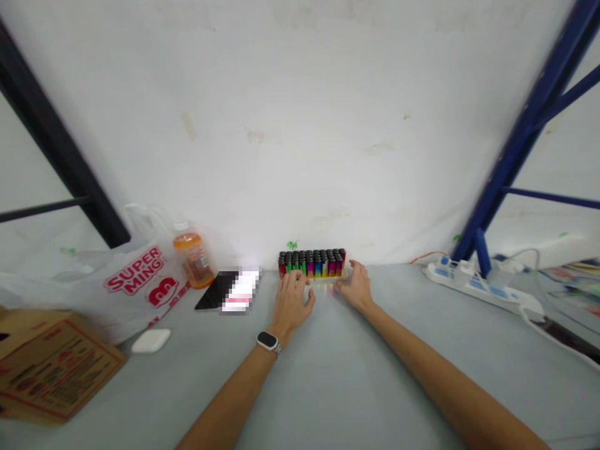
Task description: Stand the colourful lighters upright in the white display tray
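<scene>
Rows of upright lighters (323, 267) with black tops and bright red, green, blue and yellow bodies stand packed in a low clear tray (323, 281) near the wall. My left hand (291, 301), with a watch on its wrist, is at the tray's front left. Its fingers reach up against the lighters and its thumb is spread apart. At the right end is my right hand (357, 287), thumb along the front edge and fingers around the corner of the tray. The fingertips of my left hand partly cover the lower lighters.
On the left are a cardboard box (60, 369), a white plastic bag (117, 294), a small white case (150, 341), an orange drink bottle (194, 259) and a dark flat device (218, 290), partly pixelated. A power strip (482, 289) with cables lies right, beside a blue metal post (506, 162).
</scene>
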Demonstrator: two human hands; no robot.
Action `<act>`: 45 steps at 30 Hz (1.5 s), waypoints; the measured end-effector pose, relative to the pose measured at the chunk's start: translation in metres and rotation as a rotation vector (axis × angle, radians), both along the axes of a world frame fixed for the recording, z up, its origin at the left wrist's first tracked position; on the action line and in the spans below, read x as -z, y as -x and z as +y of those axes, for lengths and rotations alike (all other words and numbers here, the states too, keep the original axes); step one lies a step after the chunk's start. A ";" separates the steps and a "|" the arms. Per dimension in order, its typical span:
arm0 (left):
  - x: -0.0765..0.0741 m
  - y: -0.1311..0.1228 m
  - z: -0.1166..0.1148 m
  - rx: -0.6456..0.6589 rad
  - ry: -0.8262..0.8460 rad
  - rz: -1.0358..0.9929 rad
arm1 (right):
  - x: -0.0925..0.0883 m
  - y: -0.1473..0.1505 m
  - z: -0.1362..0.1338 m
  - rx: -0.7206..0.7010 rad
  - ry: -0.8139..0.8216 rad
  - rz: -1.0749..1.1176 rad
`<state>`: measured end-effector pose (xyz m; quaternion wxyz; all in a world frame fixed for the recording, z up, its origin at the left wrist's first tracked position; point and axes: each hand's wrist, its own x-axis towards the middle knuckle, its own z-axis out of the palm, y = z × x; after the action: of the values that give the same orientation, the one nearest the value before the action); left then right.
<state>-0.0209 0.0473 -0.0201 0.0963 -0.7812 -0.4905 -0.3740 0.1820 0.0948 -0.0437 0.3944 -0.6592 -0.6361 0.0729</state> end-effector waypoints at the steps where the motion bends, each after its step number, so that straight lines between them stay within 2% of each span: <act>1: 0.002 0.001 -0.002 0.033 0.026 -0.007 | 0.000 -0.001 0.005 0.001 0.056 -0.001; 5: 0.009 0.003 -0.002 0.121 0.127 -0.049 | -0.005 -0.005 0.026 -0.060 0.229 -0.022; 8: 0.013 0.005 0.000 0.162 0.159 -0.077 | -0.011 -0.013 0.038 -0.107 0.295 -0.015; 17: 0.010 0.007 0.000 0.196 0.284 -0.148 | -0.017 -0.034 0.050 -0.133 0.382 -0.012; 24: 0.009 0.008 0.001 0.207 0.326 -0.180 | -0.012 -0.034 0.052 -0.094 0.359 -0.143; 30: 0.012 0.010 0.000 0.227 0.328 -0.235 | -0.002 -0.037 0.034 -0.125 0.274 -0.113; 39: 0.016 0.009 -0.001 0.207 0.387 -0.257 | 0.007 -0.027 -0.020 -0.104 0.079 -0.050; 42: 0.014 0.007 -0.006 0.187 0.336 -0.273 | 0.005 -0.026 -0.035 -0.100 0.058 -0.016; 45: 0.008 0.005 -0.012 0.208 0.206 -0.259 | -0.001 -0.027 -0.046 -0.154 0.054 0.004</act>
<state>-0.0257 0.0353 -0.0285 -0.0875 -0.7789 -0.4510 -0.4269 0.2093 0.0485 -0.0431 0.3710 -0.6187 -0.6817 0.1216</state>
